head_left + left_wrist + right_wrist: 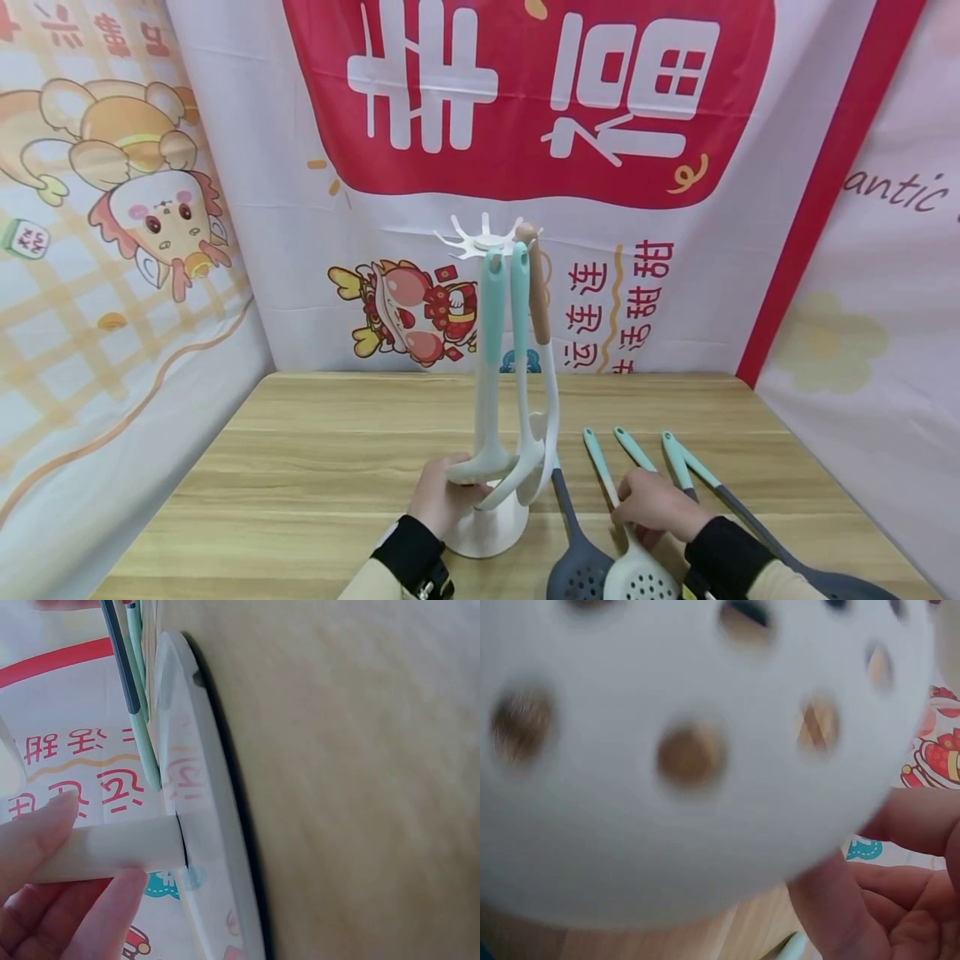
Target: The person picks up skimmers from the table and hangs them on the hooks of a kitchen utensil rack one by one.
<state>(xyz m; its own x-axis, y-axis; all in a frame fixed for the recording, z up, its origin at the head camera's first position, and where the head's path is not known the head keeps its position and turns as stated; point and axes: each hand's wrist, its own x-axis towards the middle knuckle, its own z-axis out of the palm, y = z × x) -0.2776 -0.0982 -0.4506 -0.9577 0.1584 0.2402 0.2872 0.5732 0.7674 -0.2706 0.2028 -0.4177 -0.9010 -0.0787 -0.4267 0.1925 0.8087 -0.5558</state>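
My left hand [442, 498] grips the white pole [142, 847] of a utensil stand just above its round white base [487, 537]. From the stand's spoked top [486, 242] hang white-headed utensils: a mint-handled one [492, 308], another mint-handled one [521, 308] and one with a wooden handle [540, 308]. On the right, my right hand [663, 504] pinches a white slotted skimmer with a mint handle near where handle and head meet. Its perforated head [630, 847] fills much of the right wrist view.
Beside the skimmer, a grey slotted turner [581, 567] lies on the wooden table [315, 467]. More mint-handled utensils lie to the right, including a long grey one [765, 533] and one partly hidden by my hand [633, 450]. A printed cloth [247, 125] hangs behind.
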